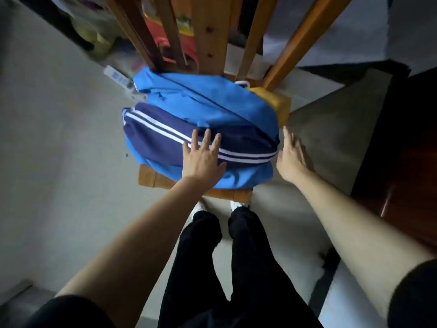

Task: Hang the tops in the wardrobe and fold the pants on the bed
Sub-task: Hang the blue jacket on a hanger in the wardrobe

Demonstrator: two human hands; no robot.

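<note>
A pile of clothes lies on a wooden chair seat. On top is a bright blue garment with a navy part bearing white stripes. A yellow garment and a white hanger hook peek out behind it. My left hand rests flat on the striped navy cloth, fingers spread. My right hand hovers with fingers apart at the pile's right edge, touching or nearly touching the cloth. Neither hand grips anything.
The chair's wooden back slats rise beyond the pile. A white power strip lies on the grey floor to the left. Dark wooden furniture stands on the right. My black-trousered legs stand in front of the chair.
</note>
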